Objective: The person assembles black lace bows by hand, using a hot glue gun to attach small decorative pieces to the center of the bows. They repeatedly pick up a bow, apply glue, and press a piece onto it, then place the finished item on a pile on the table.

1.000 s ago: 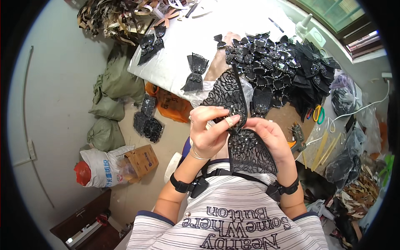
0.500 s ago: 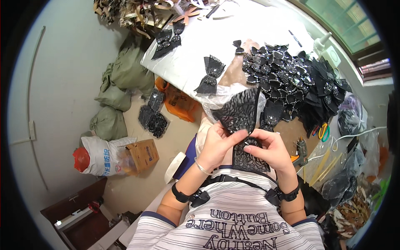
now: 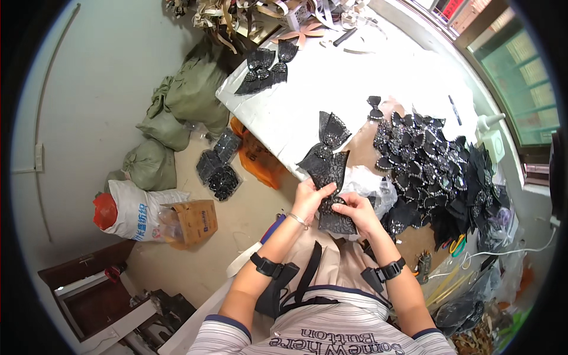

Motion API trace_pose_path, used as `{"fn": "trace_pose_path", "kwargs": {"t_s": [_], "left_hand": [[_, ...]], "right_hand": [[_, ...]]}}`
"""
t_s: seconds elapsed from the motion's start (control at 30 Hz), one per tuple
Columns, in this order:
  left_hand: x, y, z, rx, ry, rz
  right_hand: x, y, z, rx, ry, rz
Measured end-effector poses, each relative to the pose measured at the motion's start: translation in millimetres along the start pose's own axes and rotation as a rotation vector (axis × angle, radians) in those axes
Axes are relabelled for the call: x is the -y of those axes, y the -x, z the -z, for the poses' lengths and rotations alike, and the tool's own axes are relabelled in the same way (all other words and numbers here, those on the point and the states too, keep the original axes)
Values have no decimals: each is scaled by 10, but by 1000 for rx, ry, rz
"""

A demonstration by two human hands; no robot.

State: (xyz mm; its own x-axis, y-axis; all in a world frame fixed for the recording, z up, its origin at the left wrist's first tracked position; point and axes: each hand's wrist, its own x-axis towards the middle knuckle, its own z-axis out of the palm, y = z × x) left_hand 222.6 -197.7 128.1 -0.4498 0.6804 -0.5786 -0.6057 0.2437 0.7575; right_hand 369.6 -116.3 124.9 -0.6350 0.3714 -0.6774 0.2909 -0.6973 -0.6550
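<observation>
A black lace bow (image 3: 329, 171) is between my two hands just over the table's near edge, one wing pointing away from me and the other toward me. On its left side my left hand (image 3: 312, 200) pinches it close to the middle. The fingers of my right hand (image 3: 359, 214) are closed on its right side, thumb on the near wing. Just beyond lies another black bow (image 3: 333, 131) on the white tabletop, partly covered by the held one. The held bow's middle is partly hidden by my fingers.
A big heap of black beaded bows (image 3: 417, 157) covers the table's right side, with a small bow (image 3: 374, 107) beside it. More bows (image 3: 260, 70) lie at the far left corner. Clear plastic (image 3: 370, 183), scissors (image 3: 457, 244) and a glue gun (image 3: 423, 266) are near. Sacks (image 3: 151, 165) stand left.
Both hands have moved forward, away from my body, carrying the bow toward the one on the tabletop. The whole view has shifted, showing more of my lap.
</observation>
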Motion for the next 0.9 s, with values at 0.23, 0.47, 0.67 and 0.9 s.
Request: {"fn": "trace_pose_path", "kwargs": {"t_s": [0.23,0.47,0.67,0.9], "left_hand": [[-200,-868,143,66,77,-17],[-341,-1861,436,-52,-1037,-329],[-1378,-2960,935,-594,-1344,-790],[-1105,-3329,1177,-420,-1582,-440]], "right_hand": [[243,-808,-44,1,148,123],[63,-1641,14,-481,664,265],[189,-1628,-162,-551,959,308],[380,-1421,-44,-431,918,457]]}}
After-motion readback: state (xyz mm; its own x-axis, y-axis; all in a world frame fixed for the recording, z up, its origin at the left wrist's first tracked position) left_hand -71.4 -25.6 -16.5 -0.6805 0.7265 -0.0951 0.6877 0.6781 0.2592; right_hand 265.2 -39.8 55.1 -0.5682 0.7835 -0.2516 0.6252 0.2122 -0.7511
